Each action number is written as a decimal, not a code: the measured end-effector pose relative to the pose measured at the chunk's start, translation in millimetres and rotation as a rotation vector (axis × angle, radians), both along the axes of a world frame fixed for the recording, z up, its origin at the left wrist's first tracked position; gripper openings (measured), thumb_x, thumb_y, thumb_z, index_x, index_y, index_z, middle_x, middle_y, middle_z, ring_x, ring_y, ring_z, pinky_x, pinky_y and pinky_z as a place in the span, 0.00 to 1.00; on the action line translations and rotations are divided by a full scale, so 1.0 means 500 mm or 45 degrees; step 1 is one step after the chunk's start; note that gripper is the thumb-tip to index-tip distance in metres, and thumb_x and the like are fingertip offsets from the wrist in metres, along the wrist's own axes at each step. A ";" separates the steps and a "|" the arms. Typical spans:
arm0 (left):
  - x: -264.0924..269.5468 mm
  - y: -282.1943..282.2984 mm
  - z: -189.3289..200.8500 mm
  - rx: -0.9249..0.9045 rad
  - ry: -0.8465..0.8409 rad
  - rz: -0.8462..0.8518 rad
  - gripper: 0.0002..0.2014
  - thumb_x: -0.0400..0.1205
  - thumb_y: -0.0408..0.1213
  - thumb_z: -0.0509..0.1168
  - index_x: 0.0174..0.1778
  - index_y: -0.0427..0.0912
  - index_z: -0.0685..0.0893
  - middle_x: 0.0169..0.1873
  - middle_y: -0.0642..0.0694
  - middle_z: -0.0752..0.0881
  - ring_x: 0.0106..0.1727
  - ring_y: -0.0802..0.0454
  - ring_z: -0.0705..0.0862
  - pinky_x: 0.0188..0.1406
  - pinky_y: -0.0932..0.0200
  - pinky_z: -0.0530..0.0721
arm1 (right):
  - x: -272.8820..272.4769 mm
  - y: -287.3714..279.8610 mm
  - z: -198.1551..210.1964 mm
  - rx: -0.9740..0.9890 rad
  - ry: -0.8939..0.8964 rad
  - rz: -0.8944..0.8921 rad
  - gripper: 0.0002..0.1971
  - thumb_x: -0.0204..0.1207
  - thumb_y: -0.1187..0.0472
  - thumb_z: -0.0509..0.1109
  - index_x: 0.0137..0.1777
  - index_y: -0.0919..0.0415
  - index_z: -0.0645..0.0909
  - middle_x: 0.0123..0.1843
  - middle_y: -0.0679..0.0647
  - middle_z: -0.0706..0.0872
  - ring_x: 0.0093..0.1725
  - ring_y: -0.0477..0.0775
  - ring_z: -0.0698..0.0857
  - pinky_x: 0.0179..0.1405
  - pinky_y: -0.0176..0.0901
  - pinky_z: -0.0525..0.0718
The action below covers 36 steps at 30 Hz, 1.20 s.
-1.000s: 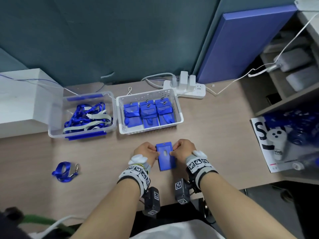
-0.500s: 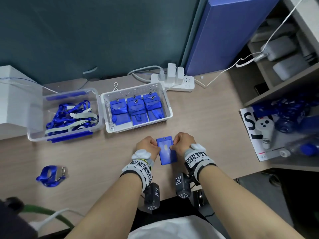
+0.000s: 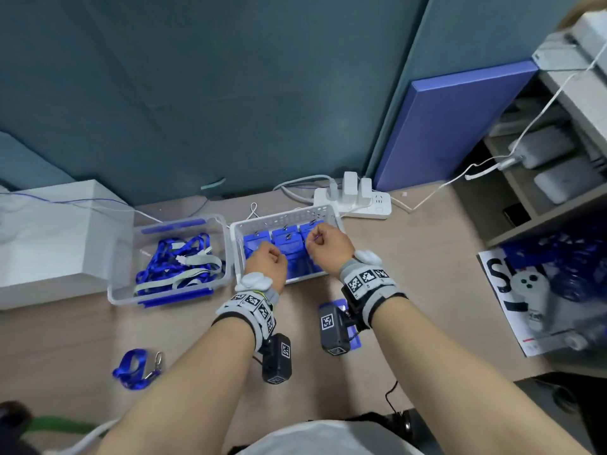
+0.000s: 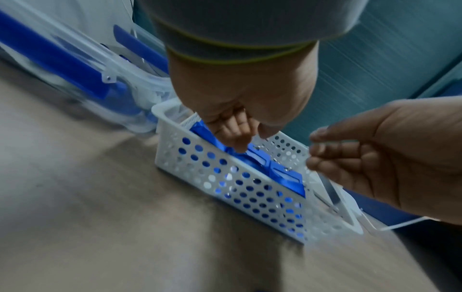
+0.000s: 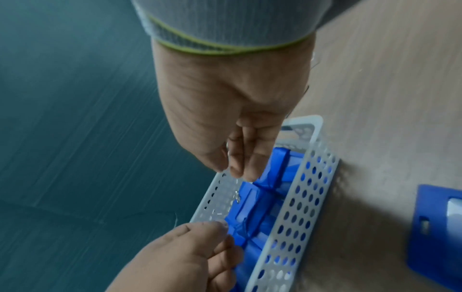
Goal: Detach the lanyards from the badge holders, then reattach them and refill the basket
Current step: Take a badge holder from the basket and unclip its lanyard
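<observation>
A white perforated basket (image 3: 285, 218) (image 4: 225, 177) (image 5: 300, 207) holds blue badge holders (image 3: 282, 233) (image 4: 285, 175) (image 5: 250, 207) wrapped in their lanyards. My left hand (image 3: 259, 251) (image 4: 247, 138) (image 5: 225, 237) reaches into its left side, curled fingertips on a wrapped holder. My right hand (image 3: 313, 239) (image 4: 315, 150) (image 5: 232, 170) hovers over the right side, thumb close to the fingers. Blur hides whether either hand grips anything. One bare blue holder (image 3: 356, 339) (image 5: 445, 227) lies on the desk under my right wrist. A detached blue lanyard (image 3: 131, 369) lies at the front left.
A clear bin (image 3: 121, 257) of loose lanyards stands left of the basket, touching it. A white box (image 3: 49, 241) sits further left. A power strip (image 3: 361, 201) with cables lies behind the basket. Shelves (image 3: 542, 208) and a paper with a white controller (image 3: 528, 290) border the right.
Both hands let go of the bare blue holder, left it flat on the desk and moved forward over the basket. The head view also shifted.
</observation>
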<state>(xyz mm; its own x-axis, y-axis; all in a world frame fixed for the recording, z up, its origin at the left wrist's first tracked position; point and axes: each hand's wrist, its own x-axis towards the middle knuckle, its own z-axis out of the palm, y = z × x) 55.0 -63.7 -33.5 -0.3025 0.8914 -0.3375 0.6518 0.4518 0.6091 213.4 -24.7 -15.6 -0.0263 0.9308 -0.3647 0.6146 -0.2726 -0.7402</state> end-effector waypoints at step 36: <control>-0.086 -0.100 0.062 0.299 -0.026 -0.286 0.09 0.81 0.32 0.69 0.54 0.49 0.83 0.56 0.47 0.77 0.46 0.47 0.83 0.52 0.55 0.82 | -0.087 -0.084 0.012 -0.159 0.253 0.004 0.14 0.84 0.57 0.69 0.39 0.55 0.69 0.36 0.51 0.73 0.36 0.52 0.70 0.38 0.45 0.70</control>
<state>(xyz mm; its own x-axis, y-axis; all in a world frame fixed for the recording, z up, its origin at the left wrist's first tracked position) 11.8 -113.7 -2.4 -0.0847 0.9893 -0.1189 0.7056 0.1438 0.6939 170.1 -66.6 -9.7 -0.1119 0.8785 -0.4644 0.4611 -0.3681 -0.8074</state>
